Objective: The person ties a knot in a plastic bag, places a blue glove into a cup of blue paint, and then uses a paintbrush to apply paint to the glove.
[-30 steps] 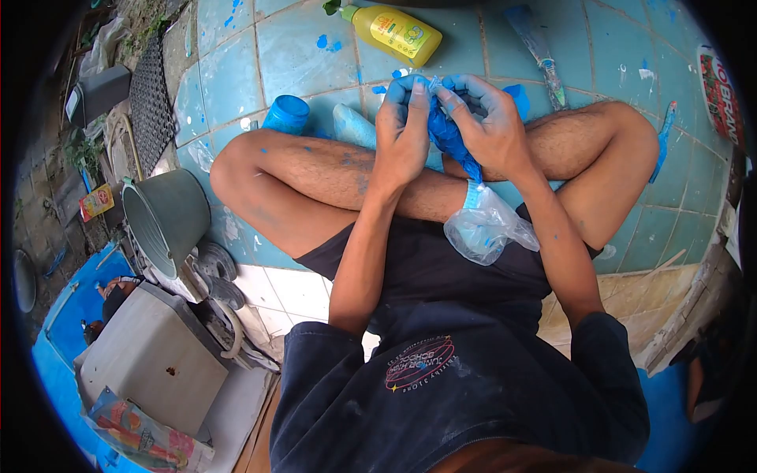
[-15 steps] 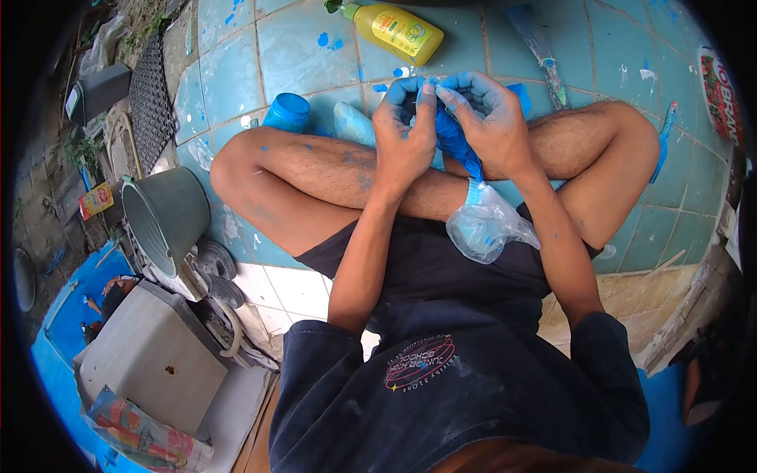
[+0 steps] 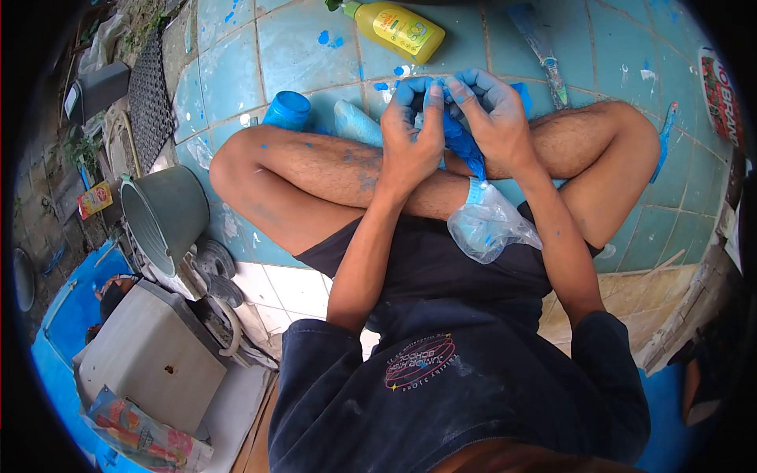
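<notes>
Between my knees, over the crossed legs, my left hand (image 3: 413, 134) and my right hand (image 3: 497, 118) meet, thumbs and fingertips pinched together. Both grip the upper end of a paint-smeared plastic bag (image 3: 465, 145), dark blue along its twisted length. Its clear, loose end (image 3: 490, 229) droops onto my shorts. Blue paint coats the fingers of both hands. Just left of the hands lies a pale blue crumpled piece (image 3: 357, 123), beside a small blue jar (image 3: 288, 110).
A yellow pump bottle (image 3: 398, 31) lies on the blue tiles ahead. A paintbrush (image 3: 542, 57) rests to its right, and a blue-stained stick (image 3: 665, 143) beyond my right knee. At the left stand a grey bucket (image 3: 166, 217) and a grey plastic box (image 3: 154, 347).
Both hands have shifted slightly to the right, still pinching the bag's upper end. The surrounding things stay in place.
</notes>
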### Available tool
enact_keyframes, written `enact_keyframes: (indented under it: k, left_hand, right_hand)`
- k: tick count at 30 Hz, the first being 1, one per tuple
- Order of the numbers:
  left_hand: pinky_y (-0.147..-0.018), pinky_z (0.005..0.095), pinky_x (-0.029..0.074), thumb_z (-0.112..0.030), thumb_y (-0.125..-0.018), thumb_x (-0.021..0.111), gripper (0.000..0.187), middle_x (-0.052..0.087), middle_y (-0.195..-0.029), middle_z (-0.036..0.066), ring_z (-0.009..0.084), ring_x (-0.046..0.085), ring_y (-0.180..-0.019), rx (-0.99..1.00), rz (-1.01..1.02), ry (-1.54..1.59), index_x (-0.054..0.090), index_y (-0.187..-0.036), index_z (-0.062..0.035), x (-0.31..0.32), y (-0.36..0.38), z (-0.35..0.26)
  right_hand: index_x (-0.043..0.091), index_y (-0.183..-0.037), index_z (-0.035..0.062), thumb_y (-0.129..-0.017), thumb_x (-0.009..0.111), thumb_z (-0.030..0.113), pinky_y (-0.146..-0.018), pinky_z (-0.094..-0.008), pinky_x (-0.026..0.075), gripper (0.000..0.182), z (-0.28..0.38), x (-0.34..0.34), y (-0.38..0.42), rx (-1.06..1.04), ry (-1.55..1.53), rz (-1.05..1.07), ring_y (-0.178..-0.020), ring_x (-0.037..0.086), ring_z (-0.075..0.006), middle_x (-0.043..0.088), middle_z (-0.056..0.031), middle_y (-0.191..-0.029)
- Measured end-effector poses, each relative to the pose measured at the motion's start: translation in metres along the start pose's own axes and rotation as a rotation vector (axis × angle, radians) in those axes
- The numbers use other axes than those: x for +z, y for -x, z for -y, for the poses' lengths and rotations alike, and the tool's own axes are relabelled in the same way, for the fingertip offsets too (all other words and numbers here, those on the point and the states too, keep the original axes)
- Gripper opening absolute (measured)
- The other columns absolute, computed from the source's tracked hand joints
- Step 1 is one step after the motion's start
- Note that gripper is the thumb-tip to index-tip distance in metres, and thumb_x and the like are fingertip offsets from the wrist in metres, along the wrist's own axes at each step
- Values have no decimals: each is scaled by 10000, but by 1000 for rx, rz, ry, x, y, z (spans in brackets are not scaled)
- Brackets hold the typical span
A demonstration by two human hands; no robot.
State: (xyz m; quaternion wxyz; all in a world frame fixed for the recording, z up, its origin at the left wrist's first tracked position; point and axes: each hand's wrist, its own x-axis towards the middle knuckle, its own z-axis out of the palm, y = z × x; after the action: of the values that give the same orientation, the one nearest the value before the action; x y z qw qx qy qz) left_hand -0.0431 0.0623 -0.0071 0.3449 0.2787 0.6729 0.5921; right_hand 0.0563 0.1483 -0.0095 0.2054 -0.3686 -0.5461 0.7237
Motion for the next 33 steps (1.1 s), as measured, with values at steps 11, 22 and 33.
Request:
enact_keyframes:
  k: [11, 22, 33]
  left_hand:
    - [-562, 199, 394, -128, -963, 535, 150, 558, -734, -8, 36, 482, -660, -5, -47, 10, 586, -932, 10, 0, -2, 1]
    - [-607, 209, 423, -121, -966, 526, 141, 579, -791, 15, 51, 506, -699, 21, -8, 4, 572, -955, 12, 4, 0, -1]
    - [-623, 221, 460, -189, -997, 491, 224, 633, -787, 67, 84, 568, -688, -38, -77, 78, 583, -981, 14, -7, 1, 1]
  right_hand:
    - [593, -1055, -44, -926, 612, 137, -750, -220, 500, 222, -1, -3, -1, -19, -91, 97, -843, 585, -79, 657, -65, -919]
    - [633, -970, -29, -924, 616, 156, -641, -206, 484, 191, 3, -2, 1, -12, -115, -4, -723, 570, -49, 656, -28, -815]
    - [647, -1003, -17, -944, 595, 205, -656, -201, 463, 235, -2, -28, -16, -68, -226, -127, -715, 556, -63, 641, -14, -839]
